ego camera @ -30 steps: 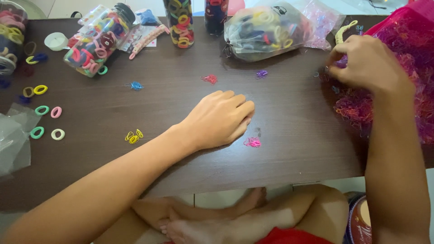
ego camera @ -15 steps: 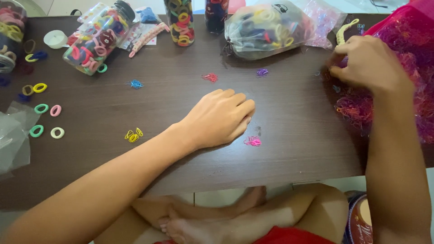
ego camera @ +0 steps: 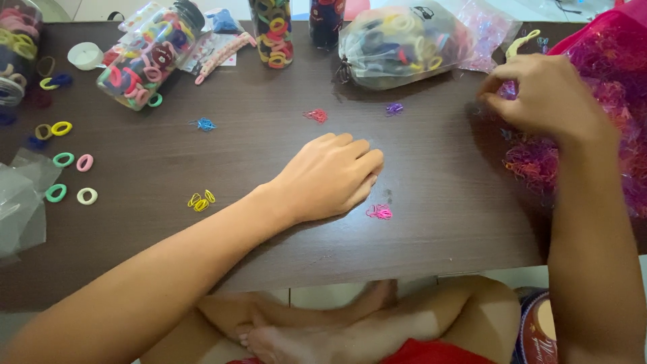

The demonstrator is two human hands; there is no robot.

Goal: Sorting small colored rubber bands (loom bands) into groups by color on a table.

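Note:
My left hand [ego camera: 330, 178] lies flat, palm down, on the dark brown table [ego camera: 431, 243], holding nothing. A cluster of tiny pink elastic bands [ego camera: 379, 211] sits just beside its fingertips. My right hand [ego camera: 546, 94] is at the far right, on the edge of a big heap of tiny pink and purple elastic bands [ego camera: 596, 145]. Its thumb and forefinger are pinched together on a band from the heap. Other little clusters lie on the table: yellow [ego camera: 201, 200], blue [ego camera: 204, 125], red [ego camera: 315, 116] and purple [ego camera: 394, 108].
Along the back stand a tipped clear jar of coloured hair ties [ego camera: 145, 57], two upright jars [ego camera: 273, 30] and a tied clear bag of hair ties [ego camera: 397, 44]. Loose ring-shaped ties [ego camera: 64, 160] and a plastic bag [ego camera: 20, 209] lie at the left. My crossed legs show below the table edge.
My right hand has shifted slightly at the edge of the heap, its fingers closing into a pinch. My left hand has stayed still.

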